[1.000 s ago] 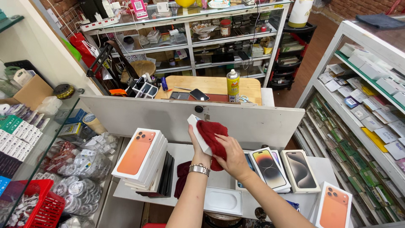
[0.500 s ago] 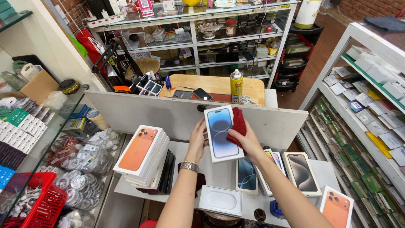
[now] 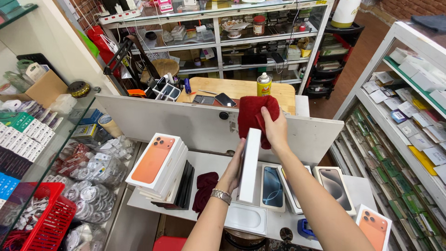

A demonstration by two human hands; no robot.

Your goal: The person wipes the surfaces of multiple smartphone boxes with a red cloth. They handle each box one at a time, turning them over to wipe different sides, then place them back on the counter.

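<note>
My left hand [image 3: 233, 168] holds a white phone box [image 3: 250, 165] upright, its narrow side turned towards me. My right hand [image 3: 275, 128] presses a dark red cloth [image 3: 252, 115] against the top of that box. A silver watch [image 3: 221, 195] sits on my left wrist. Both hands are above a white shelf [image 3: 213, 162] behind a white counter panel [image 3: 186, 123].
A stack of phone boxes with an orange phone pictured on top [image 3: 158, 166] stands at the left. More phone boxes [image 3: 272, 187] lie flat below my hands, another orange one [image 3: 373, 224] at the right. A second red cloth [image 3: 204, 188], a red basket [image 3: 44, 223], and a spray can [image 3: 264, 85] are around.
The box has turned from showing its printed front to showing its narrow white side. The red cloth has moved from behind the box to its top edge.
</note>
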